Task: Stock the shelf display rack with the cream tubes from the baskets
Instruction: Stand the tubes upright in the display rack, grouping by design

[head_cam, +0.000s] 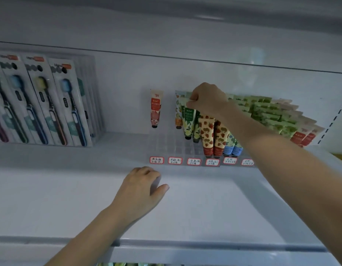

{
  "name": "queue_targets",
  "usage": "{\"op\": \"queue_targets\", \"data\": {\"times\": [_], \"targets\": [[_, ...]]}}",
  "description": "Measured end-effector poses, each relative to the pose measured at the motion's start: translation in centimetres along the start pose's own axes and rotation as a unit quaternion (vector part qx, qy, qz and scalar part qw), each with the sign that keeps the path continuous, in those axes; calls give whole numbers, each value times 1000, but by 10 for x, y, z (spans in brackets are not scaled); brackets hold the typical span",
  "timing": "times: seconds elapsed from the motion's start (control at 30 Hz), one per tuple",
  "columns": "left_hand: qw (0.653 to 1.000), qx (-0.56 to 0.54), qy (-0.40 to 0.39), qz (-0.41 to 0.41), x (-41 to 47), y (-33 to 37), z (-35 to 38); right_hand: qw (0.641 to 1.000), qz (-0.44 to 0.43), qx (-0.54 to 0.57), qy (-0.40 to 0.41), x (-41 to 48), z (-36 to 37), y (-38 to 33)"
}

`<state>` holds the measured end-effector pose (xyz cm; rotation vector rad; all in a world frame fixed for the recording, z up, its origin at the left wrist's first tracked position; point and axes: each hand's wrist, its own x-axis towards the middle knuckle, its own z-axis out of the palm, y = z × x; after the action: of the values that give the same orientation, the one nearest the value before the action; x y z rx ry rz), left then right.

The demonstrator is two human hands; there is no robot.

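A clear display rack (166, 144) with small square slots stands on the white shelf, with red-bordered labels along its front. Cream tubes stand cap-down in it: a lone pink one (156, 108) at the left, strawberry-patterned ones (206, 137), blue-capped ones (232, 148), and many green ones (270, 114) fanned out at the right. My right hand (206, 98) reaches over the rack and pinches the top of a green-and-yellow flowered tube (188, 120) that stands in a back slot. My left hand (143, 189) rests on the shelf in front of the rack, fingers curled, holding nothing.
Packaged toothbrushes (45, 104) in a clear holder stand at the shelf's left. The shelf front edge (166, 244) runs across the bottom. Colourful items (127, 264) peek below it. The rack's front-left slots hold no tubes.
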<state>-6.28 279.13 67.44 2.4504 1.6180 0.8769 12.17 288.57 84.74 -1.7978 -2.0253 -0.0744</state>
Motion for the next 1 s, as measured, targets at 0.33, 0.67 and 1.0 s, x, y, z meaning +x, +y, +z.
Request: {"op": "queue_targets", "data": {"times": [0.33,0.67,1.0], "targets": [[999,22,22,20,-1,-2,2,998,30,-37,31,-2,6,-4],[998,27,37,35,0,-6,6,998,27,-55,20,-8,11,-4],[997,38,54,42,-1,-6,6,995,49,-85,-33,3,6,-8]]}}
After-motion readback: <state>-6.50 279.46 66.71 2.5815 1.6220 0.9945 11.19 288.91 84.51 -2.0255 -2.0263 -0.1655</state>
